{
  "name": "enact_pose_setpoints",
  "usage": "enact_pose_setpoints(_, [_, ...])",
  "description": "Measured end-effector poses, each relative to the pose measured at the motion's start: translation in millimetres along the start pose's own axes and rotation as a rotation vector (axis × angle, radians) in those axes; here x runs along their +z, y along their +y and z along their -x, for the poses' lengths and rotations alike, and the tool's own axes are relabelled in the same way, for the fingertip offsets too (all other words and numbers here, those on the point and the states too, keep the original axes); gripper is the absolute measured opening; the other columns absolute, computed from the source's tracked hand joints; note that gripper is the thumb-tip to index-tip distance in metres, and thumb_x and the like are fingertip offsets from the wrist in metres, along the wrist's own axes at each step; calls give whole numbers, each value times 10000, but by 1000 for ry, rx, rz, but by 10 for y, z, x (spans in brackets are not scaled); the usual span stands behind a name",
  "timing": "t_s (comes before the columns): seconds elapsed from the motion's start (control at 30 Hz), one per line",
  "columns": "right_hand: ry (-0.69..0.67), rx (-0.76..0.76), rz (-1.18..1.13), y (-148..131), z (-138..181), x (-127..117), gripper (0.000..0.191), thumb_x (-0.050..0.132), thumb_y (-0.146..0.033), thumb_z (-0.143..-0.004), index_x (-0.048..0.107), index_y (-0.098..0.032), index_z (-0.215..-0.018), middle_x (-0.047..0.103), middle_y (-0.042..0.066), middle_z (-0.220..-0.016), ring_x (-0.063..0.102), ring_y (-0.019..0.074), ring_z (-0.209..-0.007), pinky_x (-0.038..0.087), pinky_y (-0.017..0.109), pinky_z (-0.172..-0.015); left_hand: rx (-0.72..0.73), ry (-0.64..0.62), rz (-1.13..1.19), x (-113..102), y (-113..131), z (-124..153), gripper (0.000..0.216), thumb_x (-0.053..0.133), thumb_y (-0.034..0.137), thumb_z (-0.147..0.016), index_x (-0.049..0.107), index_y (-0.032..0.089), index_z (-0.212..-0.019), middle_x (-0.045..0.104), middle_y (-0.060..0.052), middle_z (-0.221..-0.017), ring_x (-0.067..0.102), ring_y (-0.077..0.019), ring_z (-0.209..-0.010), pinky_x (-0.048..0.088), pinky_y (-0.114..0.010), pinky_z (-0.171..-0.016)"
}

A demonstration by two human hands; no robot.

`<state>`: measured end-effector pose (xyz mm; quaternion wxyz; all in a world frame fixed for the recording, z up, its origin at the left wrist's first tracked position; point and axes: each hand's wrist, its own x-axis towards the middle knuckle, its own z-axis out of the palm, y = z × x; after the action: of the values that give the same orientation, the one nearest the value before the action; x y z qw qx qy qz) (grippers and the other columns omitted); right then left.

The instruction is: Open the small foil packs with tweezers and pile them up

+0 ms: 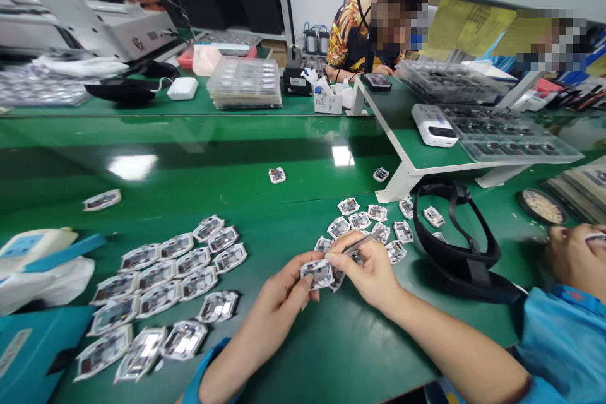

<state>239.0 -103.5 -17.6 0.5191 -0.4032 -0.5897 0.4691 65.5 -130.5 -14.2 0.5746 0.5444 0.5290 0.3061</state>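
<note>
My left hand [284, 290] grips a small watch-like housing [317, 274] with a white rim and a circuit board inside, its thumb lying on the front. My right hand [372, 271] is closed on a thin metal tool that looks like tweezers [362, 243]. Its fingertips and the tool's tip are at the housing's upper edge; whether they touch inside is too small to tell. Behind and partly under my hands lies a loose group of similar housings [360, 221]. More housings [158, 273] stand in rows to the left of my left arm.
A black head strap [473, 274] lies right of my right hand, near a metal-legged shelf [402, 173] carrying a white power bank [433, 126] and clear trays [521, 145]. A co-worker's hand [580, 259] is at the right edge. A teal box [42, 347] sits front left.
</note>
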Motion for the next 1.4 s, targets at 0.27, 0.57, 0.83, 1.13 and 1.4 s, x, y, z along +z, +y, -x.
enact_pose_setpoints(0.27, [35, 34, -24, 5, 5, 24, 59, 700, -255, -787, 681, -200, -800, 696, 16, -750, 655, 172, -714, 513, 295, -691, -59, 86, 291, 35, 88, 0, 366, 535, 385, -839, 617, 118, -1076, 610, -5, -619, 478, -149, -574, 363, -264, -544])
enact_pose_setpoints(0.57, [101, 15, -39, 16, 20, 25, 45, 693, -235, -798, 698, -201, -827, 725, 32, -801, 675, 180, -772, 530, 308, -748, -69, 149, 553, 42, 269, 22, 271, 630, 384, -794, 672, 138, -899, 649, -28, -686, 554, -161, -627, 405, -252, -519])
enact_pose_setpoints(0.83, [70, -8, -48, 36, 40, 56, 29, 709, -216, -778, 706, -209, -805, 715, 28, -790, 669, 175, -755, 525, 295, -719, -33, 131, 474, 76, 200, 46, 303, 637, 456, -797, 643, 160, -858, 639, -6, -608, 527, -151, -576, 409, -251, -519])
enact_pose_setpoints(1.13, [23, -38, -66, 39, 41, 53, 61, 695, -268, -808, 698, -207, -801, 703, 36, -780, 669, 188, -762, 535, 324, -723, -20, 124, 386, 67, 164, 16, 282, 593, 438, -840, 619, 158, -860, 623, 1, -589, 499, -134, -545, 386, -235, -499])
enact_pose_setpoints(1.4, [-60, -414, 132, -59, 52, 10, 105, 676, -166, -823, 697, -249, -884, 756, 42, -816, 674, 214, -790, 520, 407, -784, -102, 135, 361, 25, 151, 19, 287, 622, 447, -793, 633, 162, -823, 571, 32, -563, 485, -108, -497, 325, -203, -462])
